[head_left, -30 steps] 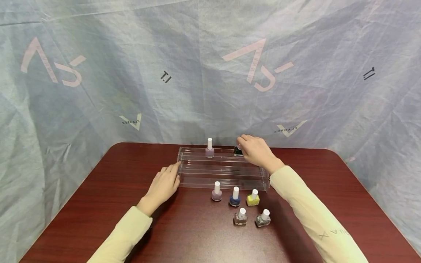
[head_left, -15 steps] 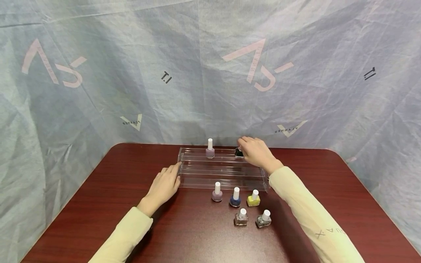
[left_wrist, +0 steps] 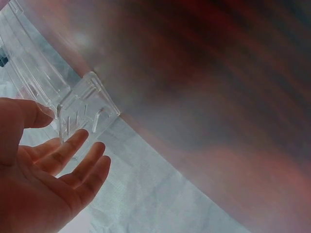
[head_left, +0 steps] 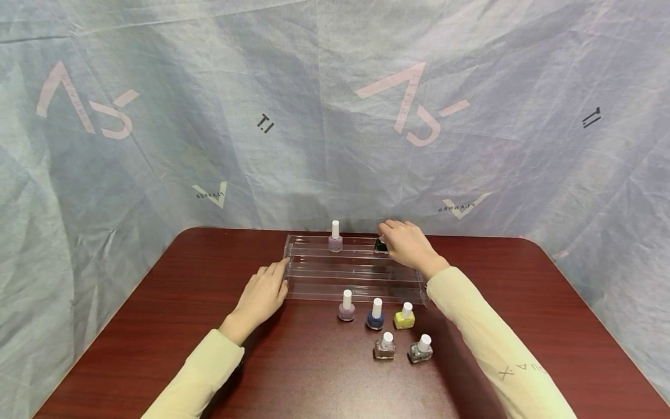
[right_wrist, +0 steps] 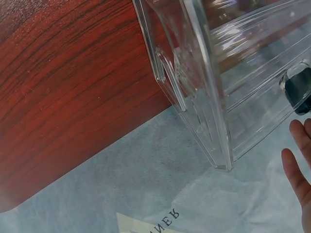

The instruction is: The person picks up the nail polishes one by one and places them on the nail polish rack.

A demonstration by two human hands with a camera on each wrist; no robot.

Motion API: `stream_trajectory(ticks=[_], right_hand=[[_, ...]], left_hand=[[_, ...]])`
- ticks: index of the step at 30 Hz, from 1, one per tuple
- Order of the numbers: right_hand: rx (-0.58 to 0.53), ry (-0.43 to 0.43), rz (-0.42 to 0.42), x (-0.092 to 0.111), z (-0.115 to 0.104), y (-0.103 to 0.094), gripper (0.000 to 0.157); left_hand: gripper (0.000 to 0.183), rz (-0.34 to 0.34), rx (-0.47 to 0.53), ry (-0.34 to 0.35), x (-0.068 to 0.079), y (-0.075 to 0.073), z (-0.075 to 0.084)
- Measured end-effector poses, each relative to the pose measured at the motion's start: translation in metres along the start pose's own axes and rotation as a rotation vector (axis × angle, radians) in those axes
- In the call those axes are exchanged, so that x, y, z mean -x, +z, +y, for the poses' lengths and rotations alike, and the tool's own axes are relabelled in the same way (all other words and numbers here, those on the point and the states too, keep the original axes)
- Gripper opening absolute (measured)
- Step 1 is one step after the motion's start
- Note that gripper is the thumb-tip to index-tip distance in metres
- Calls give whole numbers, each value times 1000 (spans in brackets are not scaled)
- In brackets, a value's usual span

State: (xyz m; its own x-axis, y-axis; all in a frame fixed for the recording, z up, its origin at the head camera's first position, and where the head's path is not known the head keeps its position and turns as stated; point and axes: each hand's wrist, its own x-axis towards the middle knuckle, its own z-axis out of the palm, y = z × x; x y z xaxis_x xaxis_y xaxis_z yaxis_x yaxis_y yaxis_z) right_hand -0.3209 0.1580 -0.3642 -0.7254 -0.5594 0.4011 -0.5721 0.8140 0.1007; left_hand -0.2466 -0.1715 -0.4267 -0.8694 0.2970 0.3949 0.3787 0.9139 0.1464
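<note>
A clear tiered acrylic rack [head_left: 356, 272] stands toward the back of the table. My left hand [head_left: 262, 294] rests at its left side panel [left_wrist: 80, 109], with fairly straight fingers against the plastic and the thumb near the front edge. On the top tier, toward the right, my right hand [head_left: 408, 243] holds a dark nail polish bottle [head_left: 380, 245] from above; the fingers hide its cap. The bottle's dark glass [right_wrist: 299, 90] shows behind the clear tier in the right wrist view. Farther left on that tier, a mauve nail polish bottle [head_left: 335, 241] stands upright.
In front of the rack stand a mauve bottle [head_left: 346, 311], a blue one [head_left: 375, 319] and a yellow one [head_left: 405, 319]. Nearer are a brownish bottle [head_left: 384, 349] and a grey glittery one [head_left: 421, 351]. A grey cloth [head_left: 314, 116] hangs behind the table [head_left: 131, 308].
The right hand has lowered slightly with the dark nail polish bottle on the top tier. The left hand stays at the rack's side.
</note>
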Motion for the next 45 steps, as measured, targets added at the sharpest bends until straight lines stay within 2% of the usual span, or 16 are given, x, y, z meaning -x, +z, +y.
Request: stream_trajectory(ticks=[10, 30, 45], right_hand=[[-12, 7, -20, -1, -3, -3, 5], [-28, 21, -8, -3, -3, 1, 6], [-40, 59, -2, 1, -2, -6, 27]], left_hand=[[50, -1, 0, 2, 0, -1, 0], [50, 4, -8, 9, 0, 0, -1], [50, 13, -7, 13, 2, 2, -1]])
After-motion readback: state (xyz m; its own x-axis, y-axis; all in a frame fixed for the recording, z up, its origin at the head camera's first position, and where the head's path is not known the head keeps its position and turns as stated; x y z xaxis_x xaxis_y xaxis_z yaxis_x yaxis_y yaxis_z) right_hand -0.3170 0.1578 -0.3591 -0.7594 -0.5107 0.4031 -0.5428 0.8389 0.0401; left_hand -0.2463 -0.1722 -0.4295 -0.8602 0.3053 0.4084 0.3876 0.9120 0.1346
